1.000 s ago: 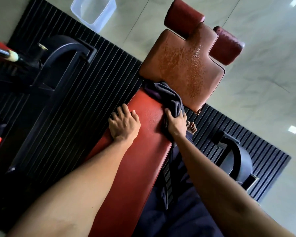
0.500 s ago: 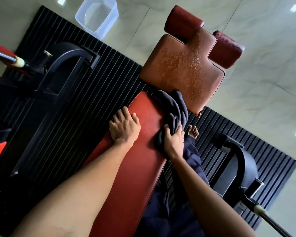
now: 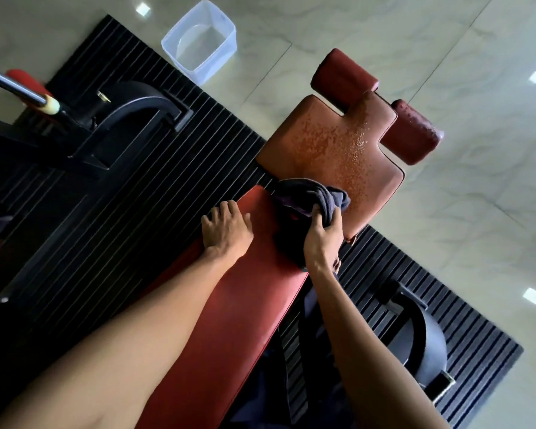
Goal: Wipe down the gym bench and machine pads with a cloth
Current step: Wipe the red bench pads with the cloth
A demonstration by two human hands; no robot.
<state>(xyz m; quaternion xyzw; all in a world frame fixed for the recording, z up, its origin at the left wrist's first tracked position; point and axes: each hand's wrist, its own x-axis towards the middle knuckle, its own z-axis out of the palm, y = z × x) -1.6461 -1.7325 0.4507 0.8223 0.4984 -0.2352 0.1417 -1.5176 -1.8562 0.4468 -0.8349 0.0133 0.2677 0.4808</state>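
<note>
Taking the biggest surface first, the long red bench pad (image 3: 235, 320) runs from the near edge toward the far right, above a black ribbed mat (image 3: 136, 187). It looks smooth and free of drops, so the wiping seems ready to pass to the seat pad (image 3: 331, 144) just beyond it. That pad is speckled with droplets, thickest toward its far right notch. At its far end sit the left roller pad (image 3: 344, 75) and the right roller pad (image 3: 415, 134). The right one looks beaded too, and both are probably left to do. A clear plastic tub (image 3: 201, 41) stands on the tiled floor at the far left, well apart from the bench.

The dark cloth (image 3: 310, 193) lies bunched across the gap between the far end of the bench pad and the near edge of the seat pad. The right hand (image 3: 322, 239) grips it, fingers curled into the folds. The left hand (image 3: 226, 230) rests on the bench pad's left side, fingers straight and spread, holding nothing, apparently bracing.

To do this step well, I would spread the cloth flatter so more fabric meets the vinyl and press evenly. Overlapping strokes from the near edge to the far notch should push the drops one way rather than smear them. The gap between the pads likely traps moisture, so a pass along it seems worthwhile.
</note>
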